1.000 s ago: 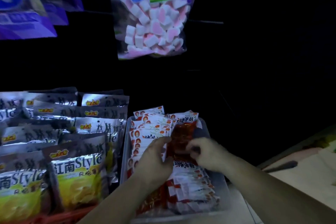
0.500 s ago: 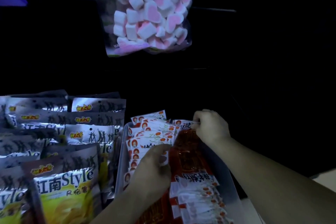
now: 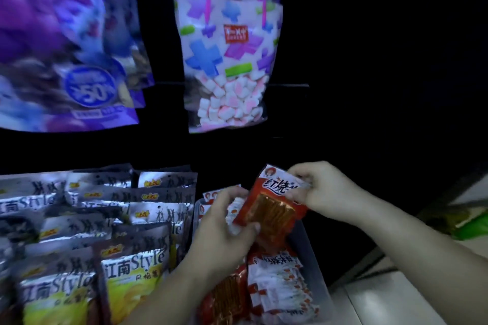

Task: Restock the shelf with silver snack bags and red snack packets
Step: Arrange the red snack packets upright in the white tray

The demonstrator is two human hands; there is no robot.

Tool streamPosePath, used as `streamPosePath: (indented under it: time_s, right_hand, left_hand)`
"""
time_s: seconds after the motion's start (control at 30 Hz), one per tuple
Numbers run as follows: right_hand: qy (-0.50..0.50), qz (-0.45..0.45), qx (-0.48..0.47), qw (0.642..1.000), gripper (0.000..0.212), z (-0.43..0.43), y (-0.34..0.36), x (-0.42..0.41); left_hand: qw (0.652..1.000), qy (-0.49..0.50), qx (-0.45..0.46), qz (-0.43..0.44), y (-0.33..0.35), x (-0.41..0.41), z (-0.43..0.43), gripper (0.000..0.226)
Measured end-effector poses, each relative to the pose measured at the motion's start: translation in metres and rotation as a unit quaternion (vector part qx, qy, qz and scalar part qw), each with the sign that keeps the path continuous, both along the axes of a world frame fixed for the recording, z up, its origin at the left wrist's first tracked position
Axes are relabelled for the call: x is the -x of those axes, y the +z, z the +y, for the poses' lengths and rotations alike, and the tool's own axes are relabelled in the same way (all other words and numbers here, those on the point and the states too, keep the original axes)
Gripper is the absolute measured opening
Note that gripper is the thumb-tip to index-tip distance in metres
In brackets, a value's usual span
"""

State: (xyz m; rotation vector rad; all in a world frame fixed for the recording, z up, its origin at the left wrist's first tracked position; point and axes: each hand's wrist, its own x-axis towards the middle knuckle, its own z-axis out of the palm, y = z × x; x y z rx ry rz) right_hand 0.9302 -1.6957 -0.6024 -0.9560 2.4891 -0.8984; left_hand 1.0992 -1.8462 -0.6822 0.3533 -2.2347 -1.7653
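The right hand (image 3: 326,190) pinches the white top edge of one red snack packet (image 3: 272,210), with thumb and fingers closed tight on it. The left hand (image 3: 224,232) grips the same packet at its lower left corner: the thumb lies on the front and the other fingers are curled behind. The packet is held above the tray and tilted, its top toward 1 o'clock. Its clear window shows orange-brown strips.

Directly under the hands, toward 6 o'clock, stands a grey plastic tray (image 3: 315,261). In it lie more red snack packets (image 3: 277,282) in overlapping rows. A further row shows behind the left hand, at about 11 o'clock from it.

At 9 o'clock from the tray, just beside its wall, silver snack bags (image 3: 137,269) stand in several rows, one behind another. The front ones have yellow on the lower part and the word "Style".

At 12 o'clock, higher up, a marshmallow bag (image 3: 229,66) printed with coloured crosses hangs on pink strings; pink and white pieces fill its bottom. At 10 o'clock hang purple bags (image 3: 66,55), blurred, one with a round "50%" mark. The part at 2 o'clock is too dark to tell. At 4 o'clock a pale surface (image 3: 396,298) shows.
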Motion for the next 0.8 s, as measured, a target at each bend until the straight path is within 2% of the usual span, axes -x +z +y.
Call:
streamPosePath:
  time_s: [0.07,0.13,0.17,0.23,0.33,0.4,0.47,0.53,0.67,0.73,0.8]
  right_hand:
    - [0.019,-0.078,0.036,0.996,0.018,0.009,0.035,-0.03]
    - [-0.013,-0.091,0.102,0.991,0.03,0.016,0.054,-0.057]
    - [-0.061,-0.077,0.148,0.984,0.043,0.019,0.057,-0.069]
    - [-0.156,-0.081,0.223,0.959,0.067,0.026,0.057,-0.096]
    - [-0.177,-0.176,0.305,0.919,0.079,0.026,0.053,-0.147]
    - [-0.188,-0.182,0.332,0.906,0.088,0.024,0.046,-0.175]
    - [-0.191,-0.176,0.34,0.904,0.091,0.025,0.036,-0.194]
    - [-0.173,-0.179,0.319,0.914,0.084,0.028,0.027,-0.205]
    - [-0.164,-0.177,0.321,0.916,0.064,0.036,0.022,-0.192]
    - [-0.144,-0.175,0.316,0.922,0.066,0.036,0.023,-0.183]
    - [-0.123,-0.185,0.283,0.933,0.073,0.036,0.021,-0.177]
  left_hand:
    - [0.997,-0.009,-0.075,0.017,0.028,-0.021,0.005,0.037]
    - [0.991,0.006,-0.134,0.022,0.049,-0.042,0.012,0.034]
    - [0.989,0.016,-0.141,0.03,0.055,-0.051,0.016,0.036]
    - [0.986,0.032,-0.154,0.052,0.072,-0.068,0.026,0.05]
    - [0.976,0.04,-0.197,0.079,0.094,-0.09,0.037,0.078]
    - [0.978,0.072,-0.178,0.077,0.092,-0.098,0.042,0.082]
    - [0.977,0.094,-0.176,0.075,0.09,-0.105,0.045,0.081]
    - [0.977,0.1,-0.178,0.061,0.085,-0.113,0.047,0.078]
    - [0.975,0.024,-0.22,0.025,0.067,-0.121,0.044,0.088]
    - [0.979,0.006,-0.202,0.013,0.065,-0.123,0.043,0.092]
    - [0.981,0.041,-0.19,0.017,0.067,-0.12,0.041,0.087]
